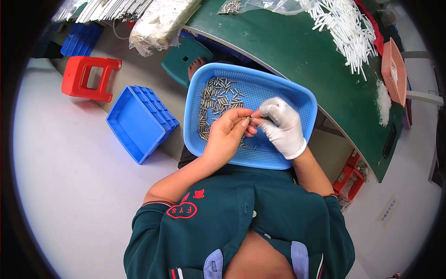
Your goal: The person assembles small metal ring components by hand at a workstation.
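Observation:
My bare left hand [228, 130] and my right hand [282, 125], in a white glove whose fingertips look uncovered, meet over a light-blue plastic basket [191, 125]. Between their pinched fingertips is a small metal cylinder [249, 119], mostly covered by the fingers. Both hands are closed on it, though the right hand's hold is partly hidden. Many similar metal cylinders [218, 93] lie loose along the basket's left side, and a few lie under my hands. The basket rests at my lap, its right side by the green table.
The green table [297, 51] curves along the right, with white sticks [344, 32] piled on it and a pink basket [394, 69] at its edge. Blue crates [139, 123], a red stool [88, 79] and a green stool [181, 63] stand left. Red bins [349, 181] sit below the table.

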